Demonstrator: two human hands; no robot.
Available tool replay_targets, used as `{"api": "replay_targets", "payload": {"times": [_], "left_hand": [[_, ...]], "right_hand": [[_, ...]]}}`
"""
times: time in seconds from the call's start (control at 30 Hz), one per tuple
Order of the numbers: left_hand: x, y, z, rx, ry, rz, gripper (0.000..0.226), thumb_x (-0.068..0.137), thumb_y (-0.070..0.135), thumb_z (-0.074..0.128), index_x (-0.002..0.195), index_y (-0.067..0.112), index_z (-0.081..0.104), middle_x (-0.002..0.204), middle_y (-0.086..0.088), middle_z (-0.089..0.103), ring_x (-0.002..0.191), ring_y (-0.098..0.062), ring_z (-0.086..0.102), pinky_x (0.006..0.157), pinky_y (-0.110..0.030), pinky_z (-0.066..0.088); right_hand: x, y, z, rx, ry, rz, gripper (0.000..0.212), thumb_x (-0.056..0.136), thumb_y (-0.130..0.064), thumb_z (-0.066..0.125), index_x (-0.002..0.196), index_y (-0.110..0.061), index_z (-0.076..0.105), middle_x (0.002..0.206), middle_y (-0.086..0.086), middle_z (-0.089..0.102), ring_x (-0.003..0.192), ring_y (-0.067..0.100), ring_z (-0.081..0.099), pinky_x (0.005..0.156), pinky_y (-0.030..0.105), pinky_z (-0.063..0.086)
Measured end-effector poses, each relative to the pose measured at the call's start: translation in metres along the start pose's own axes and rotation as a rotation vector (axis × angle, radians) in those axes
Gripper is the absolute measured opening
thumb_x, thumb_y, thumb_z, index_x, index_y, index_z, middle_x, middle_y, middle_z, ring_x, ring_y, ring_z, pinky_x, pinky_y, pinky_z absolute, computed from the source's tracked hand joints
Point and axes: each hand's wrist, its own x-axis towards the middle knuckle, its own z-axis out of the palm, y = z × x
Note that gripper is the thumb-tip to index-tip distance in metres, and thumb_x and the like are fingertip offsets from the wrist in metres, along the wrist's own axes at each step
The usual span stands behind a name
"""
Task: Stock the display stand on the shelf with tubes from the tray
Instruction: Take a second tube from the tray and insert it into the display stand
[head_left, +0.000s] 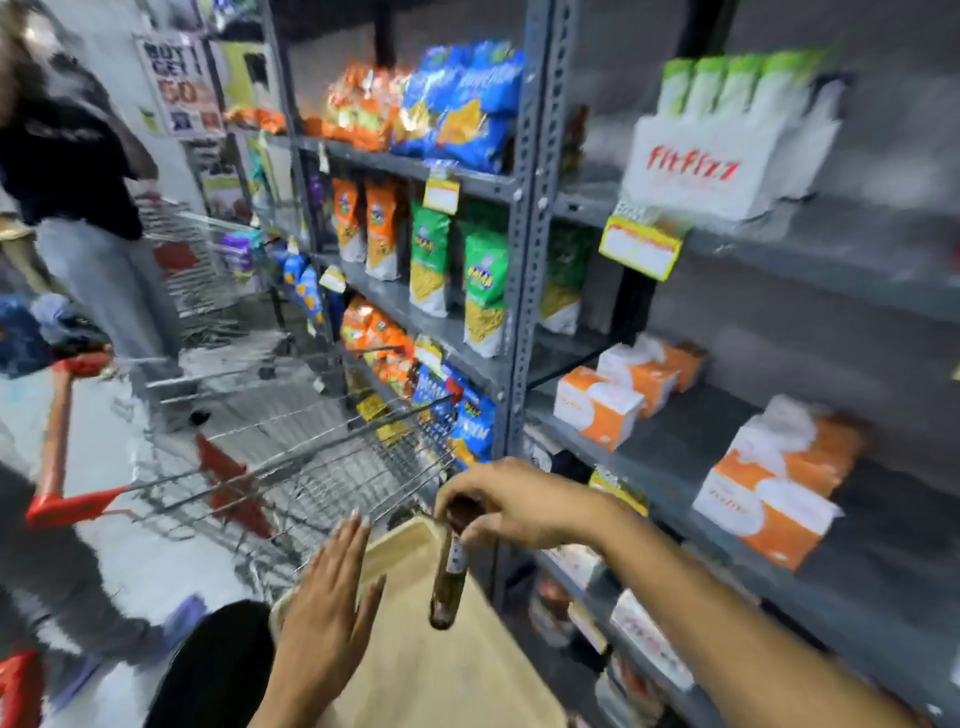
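Hanging over the tray (400, 551), a tube (450, 577) is pinched by the right hand (511, 506).
Left hand (324, 592) is laid flat, fingers spread, on the tray's edge.

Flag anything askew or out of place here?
Nothing clearly wrong. The right hand holds a dark tube by its top, hanging over the tray. The left hand is flat and open. The display stand sits upright, though motion blur hides detail.
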Motion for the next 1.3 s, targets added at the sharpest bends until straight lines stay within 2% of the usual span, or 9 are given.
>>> {"api": "replay_targets", "payload": {"times": [0.2,0.33,0.57,0.67,0.77,0.9,1.03,1.2,1.3], "left_hand": [[0.112,0.106,-0.007,-0.156,0.102,0.314,0.059,0.095,0.047,0.028,0.147,0.019,0.024,0.154,0.003,0.022,0.142,-0.009,0.017,0.115,-0.028,0.012],[0.173,0.197,-0.012,-0.240,0.154,0.526,0.060,0.094,0.041,0.036,0.148,0.018,0.023,0.156,0.009,0.018,0.143,-0.009,0.015,0.114,-0.032,0.015],[0.238,0.353,-0.022,-0.310,0.194,0.812,0.059,0.095,0.046,0.027,0.147,0.017,0.024,0.156,0.004,0.018,0.143,-0.008,0.012,0.114,-0.035,0.013],[0.254,0.407,-0.019,-0.350,0.173,0.891,0.064,0.095,0.055,0.016,0.148,0.020,0.021,0.157,0.006,0.014,0.143,-0.005,0.008,0.115,-0.031,0.008],[0.270,0.446,-0.012,-0.363,0.149,0.909,0.073,0.091,0.063,0.006,0.149,0.020,0.018,0.156,0.008,0.010,0.143,-0.005,0.006,0.115,-0.028,0.003],[0.296,0.471,0.002,-0.275,0.079,0.871,0.099,0.075,0.075,-0.015,0.149,0.017,0.016,0.157,0.002,0.013,0.144,-0.008,0.005,0.116,-0.026,0.001],[0.313,0.480,0.015,-0.205,-0.020,0.817,0.118,0.058,0.081,-0.026,0.149,0.017,0.014,0.158,0.001,0.014,0.144,-0.010,0.008,0.115,-0.029,0.006],[0.316,0.482,0.017,-0.175,-0.081,0.771,0.120,0.054,0.084,-0.024,0.149,0.021,0.016,0.157,0.004,0.020,0.143,-0.009,0.015,0.113,-0.032,0.018],[0.313,0.485,0.014,-0.098,-0.132,0.736,0.096,0.074,0.077,-0.003,0.147,0.021,0.024,0.155,0.003,0.027,0.140,-0.013,0.026,0.109,-0.032,0.027]], "right_hand": [[-0.113,-0.040,-0.152,-0.157,0.237,0.056,0.018,0.083,-0.017,0.071,0.100,-0.022,0.066,0.060,-0.029,0.057,0.059,-0.018,0.052,0.058,0.002,0.037],[-0.174,-0.058,-0.225,-0.335,0.464,0.113,0.007,0.088,-0.026,0.067,0.085,-0.020,0.063,0.071,-0.013,0.060,0.063,-0.008,0.053,0.063,0.006,0.039],[-0.279,-0.074,-0.317,-0.560,0.563,0.462,0.017,0.090,-0.029,0.063,0.104,-0.022,0.069,0.096,-0.005,0.075,0.083,0.008,0.068,0.080,0.025,0.052],[-0.316,-0.072,-0.344,-0.537,0.587,0.582,0.019,0.092,-0.024,0.060,0.109,-0.024,0.068,0.099,-0.002,0.074,0.086,0.008,0.069,0.076,0.018,0.052],[-0.342,-0.063,-0.365,-0.546,0.641,0.684,0.025,0.093,-0.024,0.059,0.117,-0.021,0.064,0.103,-0.006,0.069,0.082,0.001,0.063,0.066,0.005,0.047],[-0.360,-0.029,-0.388,-0.558,0.722,0.821,0.027,0.090,-0.025,0.062,0.115,-0.016,0.068,0.109,0.001,0.072,0.096,0.016,0.067,0.082,0.026,0.050],[-0.360,0.008,-0.396,-0.524,0.799,0.914,0.031,0.088,-0.023,0.065,0.118,-0.013,0.067,0.120,0.005,0.068,0.099,0.017,0.062,0.082,0.026,0.045],[-0.354,0.059,-0.398,-0.515,0.879,0.981,0.033,0.088,-0.024,0.066,0.119,-0.015,0.066,0.131,0.005,0.063,0.115,0.022,0.059,0.089,0.027,0.043],[-0.352,0.080,-0.395,-0.506,0.898,0.991,0.033,0.089,-0.022,0.065,0.121,-0.014,0.066,0.132,0.007,0.061,0.119,0.023,0.056,0.099,0.032,0.043]]}}
